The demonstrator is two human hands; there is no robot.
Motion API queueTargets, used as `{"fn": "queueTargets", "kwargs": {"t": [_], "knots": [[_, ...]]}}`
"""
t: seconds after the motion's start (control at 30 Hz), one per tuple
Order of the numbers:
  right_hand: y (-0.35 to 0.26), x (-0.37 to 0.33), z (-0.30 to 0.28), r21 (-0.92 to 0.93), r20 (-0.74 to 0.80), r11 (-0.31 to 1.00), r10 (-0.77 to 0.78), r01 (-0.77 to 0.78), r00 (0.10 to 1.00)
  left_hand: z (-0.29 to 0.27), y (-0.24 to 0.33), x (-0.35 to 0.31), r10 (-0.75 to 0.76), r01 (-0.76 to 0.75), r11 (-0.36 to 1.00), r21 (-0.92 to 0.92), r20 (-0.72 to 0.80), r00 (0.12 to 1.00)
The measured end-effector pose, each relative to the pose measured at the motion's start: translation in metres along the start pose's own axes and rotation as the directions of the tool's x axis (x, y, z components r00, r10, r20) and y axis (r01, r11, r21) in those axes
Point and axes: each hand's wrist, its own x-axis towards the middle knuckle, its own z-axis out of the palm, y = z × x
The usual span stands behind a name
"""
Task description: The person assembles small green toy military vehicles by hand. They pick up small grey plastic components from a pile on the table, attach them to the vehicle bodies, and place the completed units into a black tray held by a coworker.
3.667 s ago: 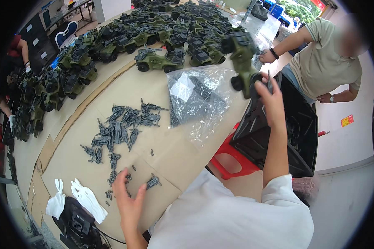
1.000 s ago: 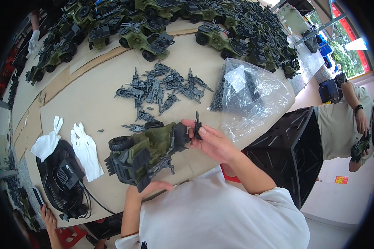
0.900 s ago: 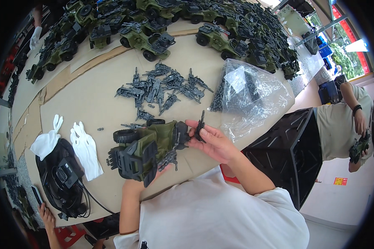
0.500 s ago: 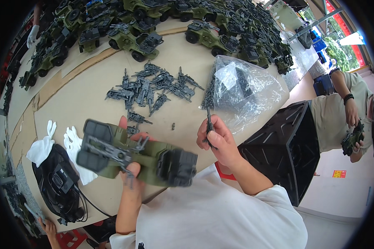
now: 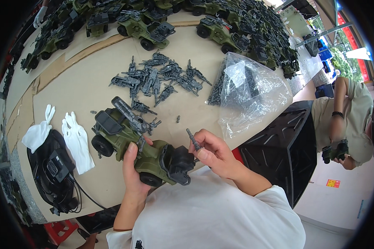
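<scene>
My left hand (image 5: 134,166) grips an olive green toy military truck (image 5: 137,143) with black wheels, held just above the near edge of the cardboard-covered table (image 5: 75,87). A grey gun part sits on the truck's top. My right hand (image 5: 212,151) pinches a small grey plastic gun piece (image 5: 193,139) beside the truck's rear end. A pile of loose grey gun parts (image 5: 158,79) lies on the table beyond the truck.
A clear plastic bag (image 5: 249,91) of dark parts lies at the right. Several finished green trucks (image 5: 220,29) line the far side. White gloves (image 5: 75,139) and a black fan (image 5: 52,170) sit left. A black crate (image 5: 282,153) stands right, with another person (image 5: 347,120) beyond.
The truck has been turned back from underside-up to top-up in my left hand. My right hand has brought the grey piece down closer to the truck's rear.
</scene>
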Motion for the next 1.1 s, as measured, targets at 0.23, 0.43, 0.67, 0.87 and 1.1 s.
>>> {"fn": "queueTargets", "kwargs": {"t": [0.23,0.43,0.67,0.87,1.1], "knots": [[0.001,0.001,-0.003,-0.098,0.017,0.995,0.017,-0.015,1.0,0.01,0.008,-0.007,-0.056,0.053,0.998,-0.027,-0.098,0.994],[0.012,-0.001,-0.005,-0.384,0.039,0.906,-0.175,0.176,0.984,0.015,0.009,-0.008,-0.094,0.086,0.994,-0.064,-0.135,0.986],[0.021,-0.002,-0.002,-0.31,0.035,0.922,-0.233,0.232,0.972,0.026,0.012,-0.005,-0.078,0.072,0.996,-0.059,-0.109,0.991],[-0.005,0.004,-0.005,-0.307,0.046,0.952,0.033,-0.017,0.998,0.017,0.013,-0.009,-0.1,0.097,0.994,-0.044,-0.056,0.993],[-0.013,0.01,0.015,-0.053,0.036,0.98,0.193,-0.191,0.98,0.022,0.015,-0.023,-0.139,0.138,0.99,0.041,0.024,0.99]]}}
